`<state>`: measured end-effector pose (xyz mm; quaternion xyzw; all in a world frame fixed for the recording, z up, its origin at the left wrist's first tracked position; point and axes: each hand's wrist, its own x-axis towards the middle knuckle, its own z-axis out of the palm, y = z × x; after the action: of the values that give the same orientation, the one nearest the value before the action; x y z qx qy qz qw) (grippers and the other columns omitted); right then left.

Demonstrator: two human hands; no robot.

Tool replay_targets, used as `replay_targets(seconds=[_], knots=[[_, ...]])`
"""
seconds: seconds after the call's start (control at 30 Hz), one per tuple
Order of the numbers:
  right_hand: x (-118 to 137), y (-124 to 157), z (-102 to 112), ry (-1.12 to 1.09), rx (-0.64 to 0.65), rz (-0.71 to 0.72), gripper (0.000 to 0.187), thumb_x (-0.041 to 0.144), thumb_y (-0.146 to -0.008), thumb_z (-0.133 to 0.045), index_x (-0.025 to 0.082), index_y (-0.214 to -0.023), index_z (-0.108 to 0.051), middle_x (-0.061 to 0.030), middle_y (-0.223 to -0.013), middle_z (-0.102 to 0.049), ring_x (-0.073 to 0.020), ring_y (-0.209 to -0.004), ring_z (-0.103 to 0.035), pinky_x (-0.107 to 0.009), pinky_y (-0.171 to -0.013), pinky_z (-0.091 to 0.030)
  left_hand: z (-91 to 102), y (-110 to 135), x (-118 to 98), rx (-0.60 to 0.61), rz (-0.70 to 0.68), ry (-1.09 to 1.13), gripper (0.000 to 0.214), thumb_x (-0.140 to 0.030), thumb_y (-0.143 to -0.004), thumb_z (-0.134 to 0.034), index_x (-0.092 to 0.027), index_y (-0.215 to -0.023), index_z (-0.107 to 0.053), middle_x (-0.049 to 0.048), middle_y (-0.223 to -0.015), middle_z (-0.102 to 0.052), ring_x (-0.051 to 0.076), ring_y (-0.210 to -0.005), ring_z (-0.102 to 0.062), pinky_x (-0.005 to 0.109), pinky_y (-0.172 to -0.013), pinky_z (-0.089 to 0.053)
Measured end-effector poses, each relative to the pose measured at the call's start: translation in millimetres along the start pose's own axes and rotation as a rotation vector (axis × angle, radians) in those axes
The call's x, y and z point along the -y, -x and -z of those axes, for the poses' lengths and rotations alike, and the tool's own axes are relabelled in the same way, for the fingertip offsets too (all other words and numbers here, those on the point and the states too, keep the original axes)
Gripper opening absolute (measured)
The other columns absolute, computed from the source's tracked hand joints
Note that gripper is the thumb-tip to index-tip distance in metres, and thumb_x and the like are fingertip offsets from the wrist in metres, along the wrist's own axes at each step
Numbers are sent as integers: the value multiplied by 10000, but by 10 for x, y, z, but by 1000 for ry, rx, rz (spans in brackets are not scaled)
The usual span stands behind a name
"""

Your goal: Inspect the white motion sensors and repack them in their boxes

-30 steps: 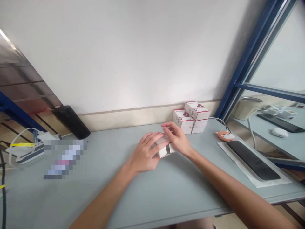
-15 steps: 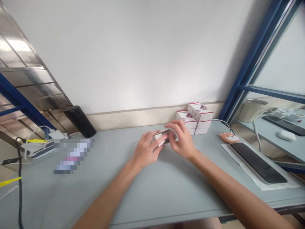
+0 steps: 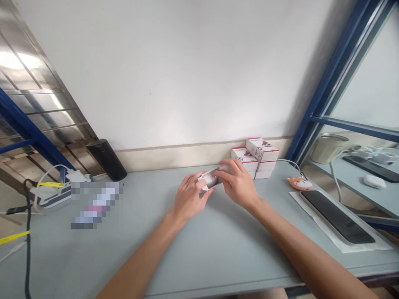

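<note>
Both my hands hold a small white carton (image 3: 211, 179) with a silvery strip showing along it, just above the grey-blue table (image 3: 218, 257). My left hand (image 3: 190, 197) grips its left end, and my right hand (image 3: 238, 185) has its fingers over the right end. The fingers hide much of the carton. Behind it, close to the wall, stands a stack of white boxes with red edges (image 3: 254, 160), a little beyond my right fingers.
A black flask (image 3: 107, 160) lies at the back left, near a white power strip (image 3: 54, 197) and cables. A pixelated object (image 3: 96, 205) lies left of my hands. On the right are an orange fox-shaped mouse (image 3: 299, 183) and a black phone (image 3: 337, 222) on a white sheet.
The carton has risen off the table and now lies lengthwise between my hands, its silvery side showing. My view has tilted slightly, and the stacked boxes have not moved.
</note>
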<state>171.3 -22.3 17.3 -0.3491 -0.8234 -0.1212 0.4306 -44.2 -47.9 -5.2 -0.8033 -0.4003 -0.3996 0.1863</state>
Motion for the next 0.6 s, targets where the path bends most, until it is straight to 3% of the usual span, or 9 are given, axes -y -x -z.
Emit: replay_targets(seconds=[0.17,0.37,0.6], knots=[[-20,11,-19,94,76,11,506,6,-966,-481,336,-1259,-727,-110,-1393,-570,-297,-1277,-542,-468,-991,-549,-8,3,23,-64,-57,-35,272,-217,-941,-734,-299,-1159,-593,82,-1340,-716,267,-1113,-732,490,-985,-575],[-84,19,-28,118,-22,-31,251,209,-1044,-570,325,-1140,-770,-105,-1273,-645,-286,-1158,-600,-436,-910,-546,-6,-21,43,-88,-103,-54,336,-248,-946,-738,-314,-1229,-569,78,-1325,-726,259,-1059,-750,469,-954,-580],[-48,16,-52,139,-22,-84,270,152,-1028,-570,318,-1103,-770,-88,-1215,-674,-277,-1121,-606,-433,-908,-517,-19,-20,47,-76,-121,-66,363,-255,-963,-725,-306,-1270,-538,90,-1317,-728,253,-1091,-745,455,-977,-574]])
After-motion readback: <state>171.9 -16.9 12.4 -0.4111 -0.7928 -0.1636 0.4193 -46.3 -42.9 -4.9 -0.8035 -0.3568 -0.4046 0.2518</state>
